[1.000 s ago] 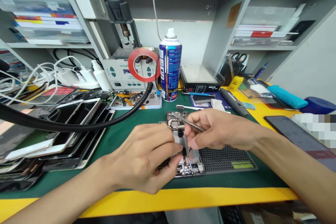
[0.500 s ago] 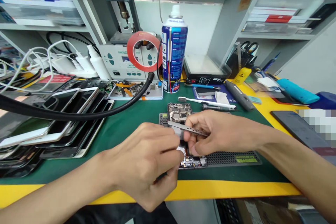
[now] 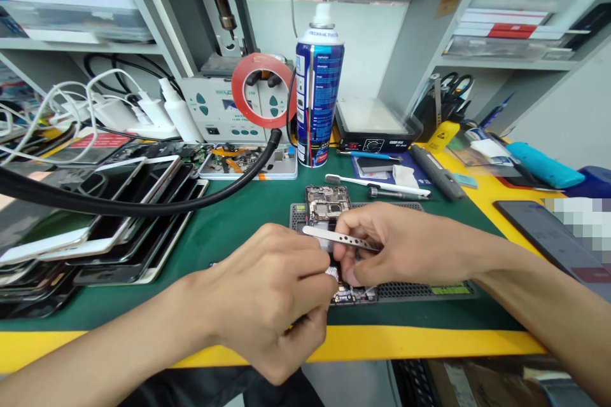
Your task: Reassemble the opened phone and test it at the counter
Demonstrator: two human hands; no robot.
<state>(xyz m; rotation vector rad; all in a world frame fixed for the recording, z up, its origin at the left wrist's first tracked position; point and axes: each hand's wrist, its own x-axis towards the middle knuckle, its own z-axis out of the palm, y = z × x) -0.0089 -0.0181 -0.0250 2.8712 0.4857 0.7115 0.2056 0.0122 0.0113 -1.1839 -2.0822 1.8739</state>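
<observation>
An opened phone (image 3: 328, 202) with its circuit board and inner parts bare lies in a dark perforated holder (image 3: 405, 291) on the green mat. My right hand (image 3: 389, 245) has its fingers curled around metal tweezers (image 3: 344, 238), whose holed arm slants left above the phone's middle. The fingertips of that hand are low over the phone's lower half. Left of it, my left hand (image 3: 274, 296) is closed, with thumb and forefinger brought together at the phone's left edge. A shiny silver piece shows at these fingertips; whether they grip it is hidden.
Stacked phones and screens (image 3: 138, 229) fill the left side, under a black hose (image 3: 214, 203). Behind the phone stand a blue spray can (image 3: 319, 95) and a tape roll (image 3: 238, 92). A toothbrush (image 3: 377, 186) and another phone (image 3: 548, 235) lie to the right.
My left hand has shifted slightly right. The tweezers have turned a little in my right hand, their holed side now showing more plainly. The phone stays in place.
</observation>
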